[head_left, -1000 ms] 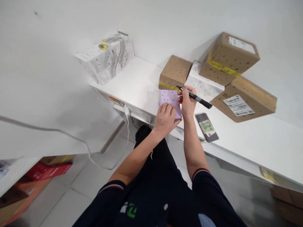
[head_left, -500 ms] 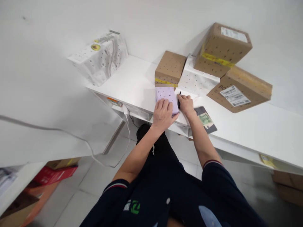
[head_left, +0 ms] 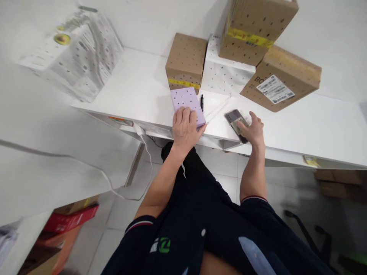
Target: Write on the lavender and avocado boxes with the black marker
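On your desk [head_left: 289,126], a brown box [head_left: 186,53] stands right behind the purple box [head_left: 186,97], blocking its far side. The marker [head_left: 202,102] lies just right of the purple box. A white box [head_left: 223,78], carrying a carton [head_left: 252,34], and a parcel [head_left: 275,89] stand beyond the phone [head_left: 233,116]. Your left hand [head_left: 184,128] is clamped on the purple box's near end, fingers on top, thumb at the edge. Your right hand [head_left: 252,128] is at the phone, thumb and fingers apart; contact cannot be confirmed from this angle.

Lilac box [head_left: 185,97], dark-speckled; black marker [head_left: 202,103]; dark grey phone [head_left: 232,115], perhaps partly pale green.
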The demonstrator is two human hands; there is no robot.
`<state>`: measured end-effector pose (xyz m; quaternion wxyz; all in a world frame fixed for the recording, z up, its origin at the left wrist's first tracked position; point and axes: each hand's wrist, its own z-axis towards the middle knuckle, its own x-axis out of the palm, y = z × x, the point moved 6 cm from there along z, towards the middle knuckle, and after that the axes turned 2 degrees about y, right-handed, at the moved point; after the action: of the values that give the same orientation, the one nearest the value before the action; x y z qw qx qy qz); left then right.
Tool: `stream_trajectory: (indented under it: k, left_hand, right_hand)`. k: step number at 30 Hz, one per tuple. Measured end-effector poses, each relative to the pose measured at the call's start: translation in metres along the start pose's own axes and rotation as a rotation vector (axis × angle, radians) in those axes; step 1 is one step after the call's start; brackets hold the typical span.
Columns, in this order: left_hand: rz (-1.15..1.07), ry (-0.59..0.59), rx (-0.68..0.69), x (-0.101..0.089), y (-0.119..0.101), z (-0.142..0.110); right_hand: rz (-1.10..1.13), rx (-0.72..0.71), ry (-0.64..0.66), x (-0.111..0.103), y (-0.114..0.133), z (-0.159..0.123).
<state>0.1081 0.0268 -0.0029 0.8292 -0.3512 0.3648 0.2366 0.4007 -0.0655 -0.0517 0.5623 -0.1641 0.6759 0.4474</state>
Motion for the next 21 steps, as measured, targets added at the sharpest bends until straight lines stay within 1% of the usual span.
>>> stream_trajectory:
  k: [2, 4, 6, 9, 12, 14, 16, 17, 19, 21]
  left_hand:
    - [-0.032, 0.005, -0.013, 0.001, 0.001, 0.000]
    - [-0.048, 0.006, -0.020, 0.001, 0.001, -0.001]
    - [-0.030, 0.005, -0.014, 0.001, 0.000, -0.001]
    - [0.006, 0.002, -0.005, 0.001, -0.001, -0.001]
    - [0.043, 0.001, 0.012, 0.001, -0.003, -0.001]
    - [0.075, -0.001, 0.027, 0.000, -0.005, -0.001]
    - [0.092, 0.002, 0.036, -0.002, -0.006, -0.001]
    - [0.096, 0.004, 0.038, -0.003, -0.007, -0.001]
    - [0.100, 0.007, 0.043, -0.005, -0.008, -0.001]
    - [0.102, 0.005, 0.044, -0.006, -0.009, -0.001]
  right_hand:
    - [-0.015, 0.020, 0.115, 0.004, -0.012, -0.007]
    - [-0.047, -0.002, 0.159, 0.011, -0.011, -0.009]
    - [-0.080, -0.024, 0.135, 0.017, -0.006, -0.009]
    - [-0.102, -0.050, 0.065, 0.023, 0.004, -0.007]
    - [-0.091, -0.041, 0.012, 0.021, 0.011, -0.009]
    - [-0.029, -0.008, -0.031, 0.016, 0.013, -0.014]
    - [0.156, 0.031, -0.085, 0.007, 0.017, -0.020]
    - [0.310, 0.056, -0.105, 0.003, 0.019, -0.023]
    - [0.720, 0.103, -0.103, -0.004, 0.029, -0.032]
    - [1.164, 0.121, -0.020, -0.009, 0.053, -0.043]
